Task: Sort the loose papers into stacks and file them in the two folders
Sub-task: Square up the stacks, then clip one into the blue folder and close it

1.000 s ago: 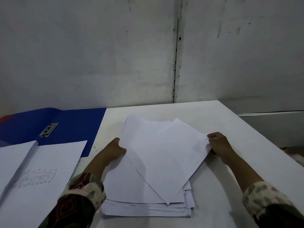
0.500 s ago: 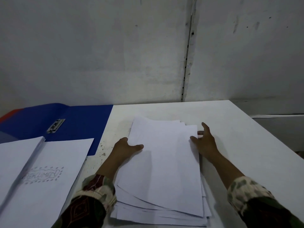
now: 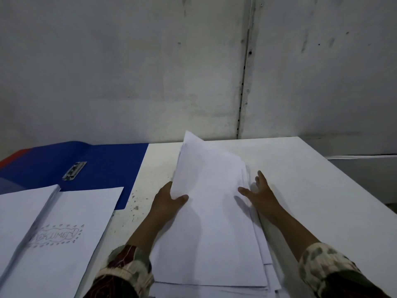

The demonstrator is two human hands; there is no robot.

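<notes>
A white table (image 3: pixel 300 190) stands against a scuffed grey wall (image 3: pixel 129 72) with a vertical seam. A stack of loose white papers (image 3: pixel 214 244) lies on the table in front of the person, its sheets slightly fanned along the right and near edges.

The left hand (image 3: pixel 166 201) grips the left edge of the top sheet (image 3: pixel 202 168): the thumb lies curled over the upper face, and the remaining fingers are hidden beneath the paper. The far left corner of this sheet is raised off the stack and points toward the wall; the near portion lies flat on the stack.

The right hand (image 3: pixel 261 193) is at the right edge of the stack, fingers straight and spread, holding nothing. Whether the fingertips touch the paper cannot be determined.

To the left, an open blue folder (image 3: pixel 107 164) lies flat on the table, its metal clip (image 3: pixel 74 170) exposed. A red edge (image 3: pixel 12 157) shows at its far left. Two white sheets overlap the folder's near side; the lettered sheet (image 3: pixel 64 233) carries a hand-drawn label reading "DOKUMEN".
</notes>
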